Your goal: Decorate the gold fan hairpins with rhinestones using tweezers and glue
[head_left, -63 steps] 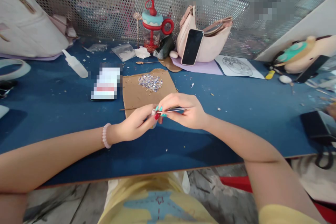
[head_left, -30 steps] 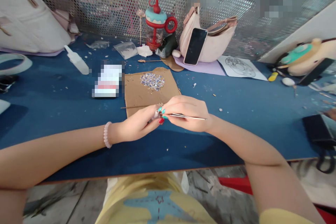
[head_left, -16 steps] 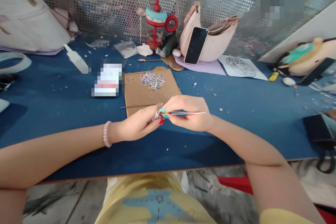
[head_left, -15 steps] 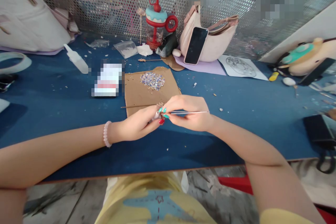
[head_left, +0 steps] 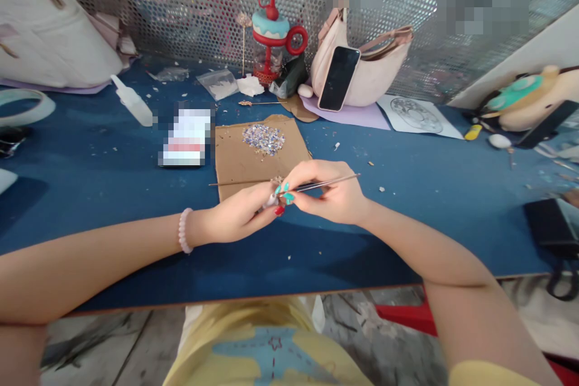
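My left hand (head_left: pixel 239 211), with a beaded bracelet at its wrist, is closed round a small whitish tube-like piece (head_left: pixel 271 199), mostly hidden by the fingers. In my right hand (head_left: pixel 332 193) is a thin pair of metal tweezers (head_left: pixel 328 183), pinched near the tips. Those fingertips meet the left fingers at the white piece. Just beyond the left hand, a thin stick (head_left: pixel 235 183) crosses the cardboard (head_left: pixel 230 160), with a small ornament beside the fingertips; I cannot tell whether the hand touches it. A pile of glittering chips (head_left: pixel 263 139) lies on the cardboard.
A lit phone (head_left: pixel 186 139) and a dropper bottle (head_left: pixel 133 104) lie to the left. Behind are a red-handled cup (head_left: pixel 271 30), an ornate hair stick (head_left: pixel 257 103) and a handbag (head_left: pixel 375 78) with a dark phone (head_left: pixel 339 78) leaning on it. A printed sheet (head_left: pixel 418 116) lies right.
The tweezers' far end has tilted up, away from my right wrist, and my right fingers have shifted slightly. My left hand keeps nearly the same place.
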`<state>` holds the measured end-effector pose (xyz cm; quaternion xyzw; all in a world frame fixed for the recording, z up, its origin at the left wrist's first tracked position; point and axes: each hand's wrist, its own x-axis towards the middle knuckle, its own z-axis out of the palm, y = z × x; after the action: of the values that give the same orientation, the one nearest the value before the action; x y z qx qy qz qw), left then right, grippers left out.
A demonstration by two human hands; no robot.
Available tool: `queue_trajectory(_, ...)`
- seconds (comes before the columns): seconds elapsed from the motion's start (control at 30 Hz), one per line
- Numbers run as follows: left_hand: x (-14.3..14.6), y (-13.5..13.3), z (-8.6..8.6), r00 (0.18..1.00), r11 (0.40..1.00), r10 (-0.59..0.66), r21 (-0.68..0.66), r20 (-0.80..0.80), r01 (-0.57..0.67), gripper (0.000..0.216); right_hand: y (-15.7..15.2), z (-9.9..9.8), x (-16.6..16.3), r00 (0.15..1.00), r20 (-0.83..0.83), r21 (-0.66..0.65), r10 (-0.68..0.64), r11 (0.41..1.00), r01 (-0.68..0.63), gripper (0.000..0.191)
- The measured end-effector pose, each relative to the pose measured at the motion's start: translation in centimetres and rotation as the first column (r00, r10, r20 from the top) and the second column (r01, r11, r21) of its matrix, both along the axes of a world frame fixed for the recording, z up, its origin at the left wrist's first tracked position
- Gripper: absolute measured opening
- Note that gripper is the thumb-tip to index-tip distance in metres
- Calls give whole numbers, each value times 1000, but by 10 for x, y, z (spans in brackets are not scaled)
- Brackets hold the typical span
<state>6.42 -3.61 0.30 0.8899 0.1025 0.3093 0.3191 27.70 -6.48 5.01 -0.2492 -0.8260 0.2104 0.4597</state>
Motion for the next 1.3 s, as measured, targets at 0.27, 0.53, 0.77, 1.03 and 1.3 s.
queue_trajectory(0.27, 0, 1, -1, 1000, 1000, -4, 5, -16, 4, 17, 1, 2, 1, 996, 31, 18, 83, 996, -84, 5)
queue_trajectory(0.53, -1, 0, -6, 996, 995, 93, 24, 16, -93, 24, -4, 14, 6, 949, 316, 395, 9, 908, -141, 10)
queue_trajectory(0.77, 0, -1, -7, 991, 991, 131, 2, 6, -131, 25, -5, 12, 7, 933, 354, 480, -63, 869, -123, 14)
queue_trajectory(1.03, 0, -1, -7, 991, 991, 137, -9, -5, -137, 29, -5, 9, 7, 955, 293, 446, -32, 889, -108, 11)
queue_trajectory(1.3, -1, -1, -6, 992, 992, 123, -37, -24, -124, 26, -3, 7, 8, 966, 258, 348, 20, 931, -112, 8)
